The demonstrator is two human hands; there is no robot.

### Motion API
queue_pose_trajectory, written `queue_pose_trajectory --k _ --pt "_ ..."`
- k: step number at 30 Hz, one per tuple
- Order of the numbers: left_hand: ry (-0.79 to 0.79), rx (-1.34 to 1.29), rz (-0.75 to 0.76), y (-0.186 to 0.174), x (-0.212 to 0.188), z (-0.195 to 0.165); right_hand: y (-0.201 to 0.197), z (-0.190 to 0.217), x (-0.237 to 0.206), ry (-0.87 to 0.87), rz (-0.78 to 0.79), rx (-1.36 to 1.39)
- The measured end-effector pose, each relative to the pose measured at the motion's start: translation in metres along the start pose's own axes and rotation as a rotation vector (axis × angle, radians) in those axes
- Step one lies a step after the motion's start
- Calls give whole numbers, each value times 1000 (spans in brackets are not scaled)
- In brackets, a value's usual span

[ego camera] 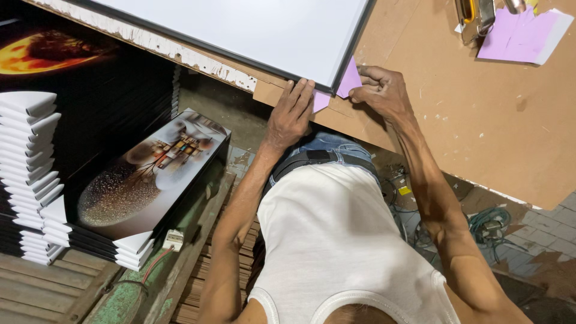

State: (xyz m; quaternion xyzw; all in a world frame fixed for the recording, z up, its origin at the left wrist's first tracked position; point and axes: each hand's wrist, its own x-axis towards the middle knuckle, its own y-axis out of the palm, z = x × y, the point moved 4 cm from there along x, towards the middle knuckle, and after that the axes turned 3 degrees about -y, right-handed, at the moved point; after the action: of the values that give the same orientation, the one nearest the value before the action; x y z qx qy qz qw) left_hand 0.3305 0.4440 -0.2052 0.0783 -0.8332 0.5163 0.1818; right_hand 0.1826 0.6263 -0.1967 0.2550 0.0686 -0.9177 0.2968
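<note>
Pink paper corner, white black-edged panel, brown board

The white panel runs off the top edge, its corner covers part of the pink paper, and the tool at the top edge is cut off.

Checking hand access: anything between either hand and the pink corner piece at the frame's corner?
Nothing visible. The right hand already pinches the pink corner piece against the white panel; the left hand lies flat beside it on the panel's dark edge, fingertips touching the pink.
</note>
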Motion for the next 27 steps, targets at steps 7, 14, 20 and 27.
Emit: queue_pose_trajectory --k 7,14,20,27 --pt "24 -20 4 -1 0 6 3 -5 0 -3 -42 79" --pt "24 -52 -12 -3 2 7 0 -19 5 -30 -106 69" --pt "-9 -57 -18 0 2 6 -3 -25 6 -25 -123 95" --pt "-26 -36 -49 4 -2 5 -2 -21 6 -59 -87 87"
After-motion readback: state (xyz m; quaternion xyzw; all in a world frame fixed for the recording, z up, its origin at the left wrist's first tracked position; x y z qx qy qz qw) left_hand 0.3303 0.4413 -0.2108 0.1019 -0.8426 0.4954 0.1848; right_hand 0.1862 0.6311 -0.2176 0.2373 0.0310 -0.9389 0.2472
